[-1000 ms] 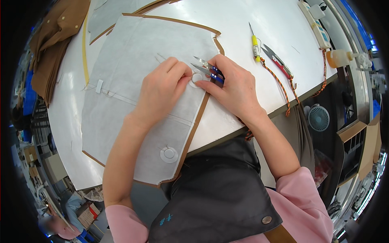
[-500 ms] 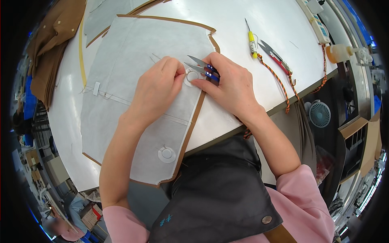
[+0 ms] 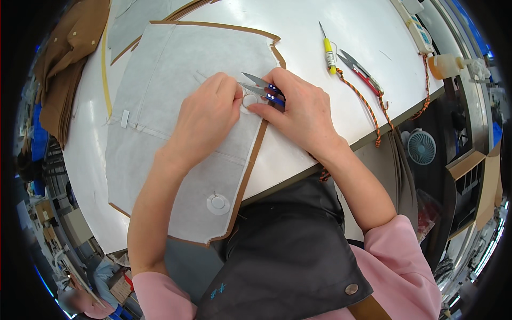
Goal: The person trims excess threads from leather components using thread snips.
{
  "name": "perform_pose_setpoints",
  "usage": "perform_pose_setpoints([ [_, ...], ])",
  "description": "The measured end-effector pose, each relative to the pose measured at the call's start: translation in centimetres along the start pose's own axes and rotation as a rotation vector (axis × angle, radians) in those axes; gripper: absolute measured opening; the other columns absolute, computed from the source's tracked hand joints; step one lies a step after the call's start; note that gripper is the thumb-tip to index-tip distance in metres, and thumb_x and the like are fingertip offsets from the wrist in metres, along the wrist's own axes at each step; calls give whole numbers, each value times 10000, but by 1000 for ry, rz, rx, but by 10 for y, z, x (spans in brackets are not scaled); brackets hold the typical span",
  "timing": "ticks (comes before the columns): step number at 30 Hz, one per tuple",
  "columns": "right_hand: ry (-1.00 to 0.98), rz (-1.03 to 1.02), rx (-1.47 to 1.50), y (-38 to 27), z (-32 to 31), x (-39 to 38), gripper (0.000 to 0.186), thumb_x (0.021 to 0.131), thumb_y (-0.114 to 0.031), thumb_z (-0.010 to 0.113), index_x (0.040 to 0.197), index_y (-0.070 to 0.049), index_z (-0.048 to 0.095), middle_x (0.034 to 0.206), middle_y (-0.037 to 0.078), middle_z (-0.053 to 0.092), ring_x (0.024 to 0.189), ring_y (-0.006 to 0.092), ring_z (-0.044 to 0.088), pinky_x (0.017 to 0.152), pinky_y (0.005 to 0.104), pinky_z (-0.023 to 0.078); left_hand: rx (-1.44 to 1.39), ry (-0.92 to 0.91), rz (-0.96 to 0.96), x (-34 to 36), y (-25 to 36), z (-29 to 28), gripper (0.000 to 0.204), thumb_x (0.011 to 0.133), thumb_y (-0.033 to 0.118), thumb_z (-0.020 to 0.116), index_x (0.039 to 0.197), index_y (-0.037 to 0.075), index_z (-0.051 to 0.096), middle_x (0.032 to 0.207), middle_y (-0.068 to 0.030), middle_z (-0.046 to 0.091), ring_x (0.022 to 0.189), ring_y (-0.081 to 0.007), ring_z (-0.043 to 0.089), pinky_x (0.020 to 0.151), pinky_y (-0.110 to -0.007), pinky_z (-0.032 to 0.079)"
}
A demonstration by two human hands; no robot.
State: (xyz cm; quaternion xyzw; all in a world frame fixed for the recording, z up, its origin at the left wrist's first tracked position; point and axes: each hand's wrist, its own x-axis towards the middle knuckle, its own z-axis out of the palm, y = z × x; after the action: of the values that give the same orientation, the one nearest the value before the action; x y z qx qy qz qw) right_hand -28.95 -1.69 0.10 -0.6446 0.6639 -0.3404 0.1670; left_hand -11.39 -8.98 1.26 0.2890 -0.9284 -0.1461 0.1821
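Note:
A panel (image 3: 165, 80) with a pale grey backing and brown edges lies on the white table under both hands. My right hand (image 3: 305, 109) is closed round blue-handled thread snips (image 3: 275, 96), whose blades stand apart and point left. Beside the blades, the fingers of my left hand (image 3: 209, 120) are pinched together; what they hold is hidden. Between the hands, close to my right thumb, a round white disc (image 3: 249, 101) sits on the panel near its brown edge. A second disc (image 3: 217, 202) with a loose thread is lower on the panel.
To the right lie a yellow-handled awl (image 3: 329, 56) and red-handled snips (image 3: 365, 77), both with braided cords. A power strip (image 3: 420, 34) and a bottle (image 3: 447, 65) are at the right edge. Brown pieces (image 3: 66, 69) hang at the far left.
The view has shifted slightly, so the panel and tools appear a little further left. Both hands keep nearly the same pose, the snips still beside the upper disc.

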Motion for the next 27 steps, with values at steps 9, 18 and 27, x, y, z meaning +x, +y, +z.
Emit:
perform_pose_setpoints([
  [9,1,5,-7,-1,0,0,323,768,-269,785,935,-85,579,829,35,667,691,248,661,576,364,492,-66,67,-49,-5,1,1,98,884,1,612,911,5,517,848,-120,566,760,-278,593,666,-368,476],
  [18,4,-7,-3,-1,0,0,321,765,-261,788,931,-83,577,822,35,666,688,249,659,576,360,492,-100,51,-38,-3,-1,0,102,882,1,620,910,4,521,855,-120,572,764,-278,598,667,-366,479],
  [27,17,-10,-4,0,1,-1,314,770,-247,782,936,-79,575,832,36,666,694,257,659,574,367,486,-11,84,-25,-1,1,7,135,877,-8,603,909,-6,471,855,-128,546,765,-304,579,663,-397,469],
])
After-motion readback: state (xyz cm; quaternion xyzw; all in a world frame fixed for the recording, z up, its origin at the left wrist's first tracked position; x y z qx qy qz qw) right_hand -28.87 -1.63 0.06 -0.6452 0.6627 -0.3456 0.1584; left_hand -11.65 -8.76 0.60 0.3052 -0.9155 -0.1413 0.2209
